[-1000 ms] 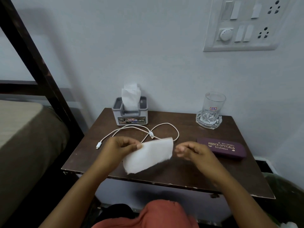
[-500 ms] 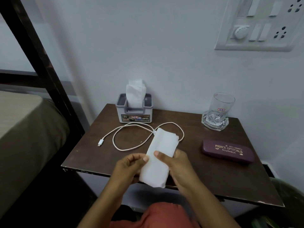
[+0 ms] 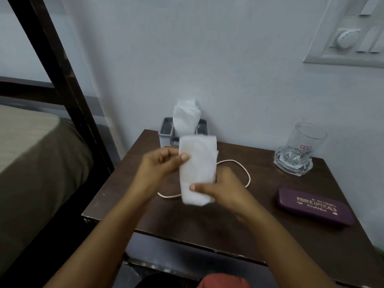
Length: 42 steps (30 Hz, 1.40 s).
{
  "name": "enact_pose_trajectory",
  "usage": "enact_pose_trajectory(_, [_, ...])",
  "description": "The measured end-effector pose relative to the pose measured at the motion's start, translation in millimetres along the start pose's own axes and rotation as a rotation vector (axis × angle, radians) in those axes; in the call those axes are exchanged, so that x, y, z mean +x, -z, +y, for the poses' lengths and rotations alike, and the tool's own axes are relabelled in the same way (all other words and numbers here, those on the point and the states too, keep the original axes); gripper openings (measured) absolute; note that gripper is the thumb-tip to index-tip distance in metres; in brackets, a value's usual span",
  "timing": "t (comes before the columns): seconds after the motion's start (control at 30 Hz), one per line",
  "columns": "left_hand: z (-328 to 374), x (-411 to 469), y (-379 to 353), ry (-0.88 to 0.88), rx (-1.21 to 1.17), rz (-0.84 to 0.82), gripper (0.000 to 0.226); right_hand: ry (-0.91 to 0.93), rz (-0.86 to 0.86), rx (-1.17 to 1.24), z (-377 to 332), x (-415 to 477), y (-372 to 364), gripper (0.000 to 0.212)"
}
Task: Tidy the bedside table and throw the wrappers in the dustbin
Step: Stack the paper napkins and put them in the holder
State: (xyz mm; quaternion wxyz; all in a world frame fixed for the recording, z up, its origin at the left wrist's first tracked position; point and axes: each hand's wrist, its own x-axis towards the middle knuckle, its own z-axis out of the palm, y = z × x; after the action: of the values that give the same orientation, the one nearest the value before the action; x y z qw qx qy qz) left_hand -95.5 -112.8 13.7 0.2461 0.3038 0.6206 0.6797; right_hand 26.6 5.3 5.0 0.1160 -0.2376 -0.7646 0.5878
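A folded white tissue (image 3: 197, 167) stands upright above the brown bedside table (image 3: 239, 231). My left hand (image 3: 162, 165) pinches its upper left edge between thumb and fingers. My right hand (image 3: 220, 188) pinches its lower part, thumb on the front. Behind the tissue stands a grey tissue holder (image 3: 166, 129) with white tissues (image 3: 186, 115) sticking out of it. A white charging cable (image 3: 245, 173) lies looped on the table, partly hidden by my hands.
A clear glass (image 3: 305, 142) stands in a glass ashtray (image 3: 291, 165) at the back right. A purple spectacle case (image 3: 315, 206) lies at the right. A bed (image 3: 31, 154) with a dark frame (image 3: 68, 84) is at the left. A switchboard (image 3: 353, 38) hangs on the wall.
The tissue went from spread out to folded narrow and upright. Both hands rose with it toward the tissue holder. The view moved closer to the table.
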Motion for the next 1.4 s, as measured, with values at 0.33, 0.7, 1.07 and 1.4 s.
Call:
enact_pose_trajectory(0.33, [45.0, 117.6, 37.0, -0.288, 0.280, 0.037, 0.007, 0.323, 0.296, -0.610, -48.7, 143.1, 10.9, 0.040])
enact_pose_trajectory(0.7, [5.7, 124.6, 42.8, -0.280, 0.322, -0.008, 0.006, 0.508, 0.219, -1.085, -26.1, 152.4, -7.2, 0.027])
enact_pose_trajectory(1.07, [-1.9, 122.9, 39.5, -0.275, 0.268, 0.001, 0.010, 0.200, -0.031, -1.124, -36.3, 154.2, -2.4, 0.032])
enact_pose_trajectory(1.4, [-13.2, 128.4, 45.2, -0.275, 0.201, -0.019, 0.006, 0.346, 0.177, -0.947, -31.4, 152.0, 2.5, 0.021])
